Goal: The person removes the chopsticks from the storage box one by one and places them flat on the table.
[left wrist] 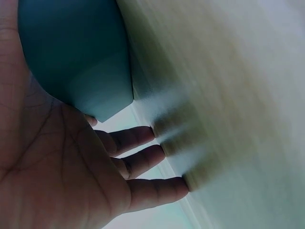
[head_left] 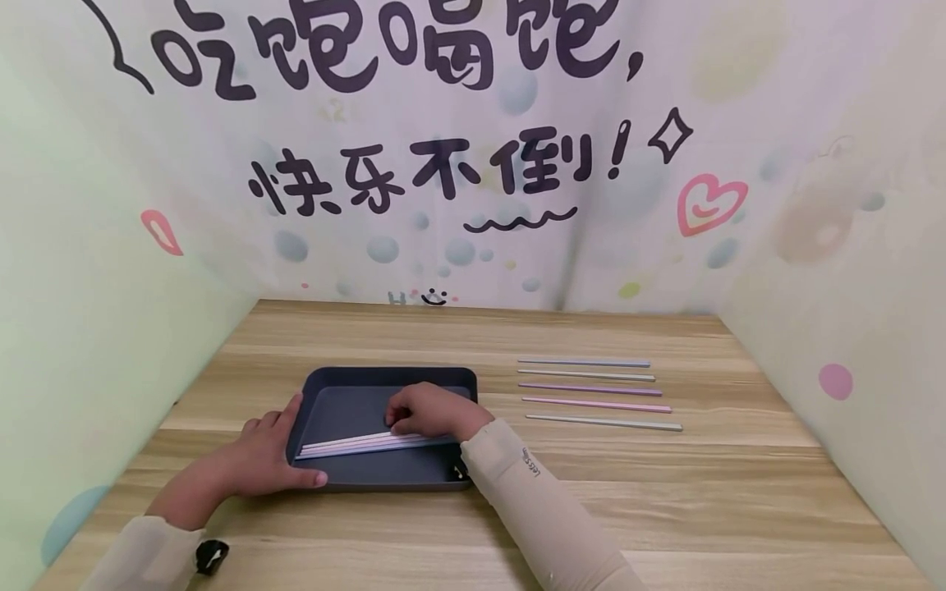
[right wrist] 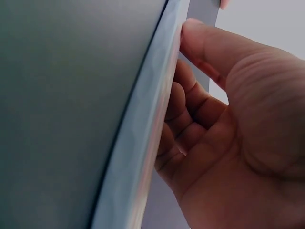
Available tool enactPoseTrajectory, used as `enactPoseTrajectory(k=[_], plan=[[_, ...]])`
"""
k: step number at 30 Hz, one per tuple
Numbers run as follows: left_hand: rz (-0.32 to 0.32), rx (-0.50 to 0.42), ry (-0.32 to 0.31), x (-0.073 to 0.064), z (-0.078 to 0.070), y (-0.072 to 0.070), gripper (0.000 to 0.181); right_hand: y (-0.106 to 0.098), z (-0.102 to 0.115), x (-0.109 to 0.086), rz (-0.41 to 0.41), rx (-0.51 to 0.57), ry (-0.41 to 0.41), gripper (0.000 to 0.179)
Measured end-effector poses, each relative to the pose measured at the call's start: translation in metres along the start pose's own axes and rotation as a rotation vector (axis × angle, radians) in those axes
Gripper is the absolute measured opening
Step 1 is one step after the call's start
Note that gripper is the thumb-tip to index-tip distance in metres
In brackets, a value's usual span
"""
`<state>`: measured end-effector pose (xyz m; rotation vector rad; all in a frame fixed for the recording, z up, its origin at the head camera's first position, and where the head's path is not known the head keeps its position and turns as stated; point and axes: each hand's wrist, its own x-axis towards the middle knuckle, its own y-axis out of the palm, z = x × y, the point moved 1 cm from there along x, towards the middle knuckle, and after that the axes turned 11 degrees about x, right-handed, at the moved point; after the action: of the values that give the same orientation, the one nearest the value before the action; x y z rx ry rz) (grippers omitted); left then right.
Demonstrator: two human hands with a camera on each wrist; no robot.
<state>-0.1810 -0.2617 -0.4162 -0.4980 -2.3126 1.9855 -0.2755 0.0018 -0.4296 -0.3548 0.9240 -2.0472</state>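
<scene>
A dark grey tray [head_left: 347, 478] lies on the table, with a bundle of pale pink, white and bluish chopsticks [head_left: 340, 447] slanting across its floor. My right hand [head_left: 432, 410] is over the tray, fingers curled and thumb at the chopsticks. In the right wrist view the thumb tip [right wrist: 190, 28] meets the edge of the bundle, and the curled fingers sit close along it. At the tray's left end is my left hand [head_left: 259, 460], thumb along the near corner. Its straight fingers [left wrist: 159, 191] reach down to the tabletop in the left wrist view.
To the right of the tray, several single chopsticks [head_left: 599, 403] lie in spaced, roughly parallel rows on the wooden table [head_left: 709, 509]. A printed cloth [head_left: 473, 246] with large dark characters hangs behind the table, and pale walls [head_left: 850, 312] close off both sides.
</scene>
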Motion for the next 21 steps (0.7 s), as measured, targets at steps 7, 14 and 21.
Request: enactPoseTrajectory(k=[7, 14, 21], plan=[[-0.026, 0.007, 0.001, -0.0005, 0.0009, -0.0009, 0.131, -0.0010, 0.0032, -0.0001, -0.005, -0.024, -0.012, 0.008], [-0.018, 0.009, 0.003, 0.0028, 0.0004, -0.0038, 0.131, -0.0042, 0.0049, -0.0019, -0.018, -0.016, 0.007, 0.009], [-0.001, -0.005, 0.003, 0.0012, 0.0007, 0.0003, 0.132, -0.0015, 0.0043, -0.0020, 0.001, 0.002, 0.018, 0.006]])
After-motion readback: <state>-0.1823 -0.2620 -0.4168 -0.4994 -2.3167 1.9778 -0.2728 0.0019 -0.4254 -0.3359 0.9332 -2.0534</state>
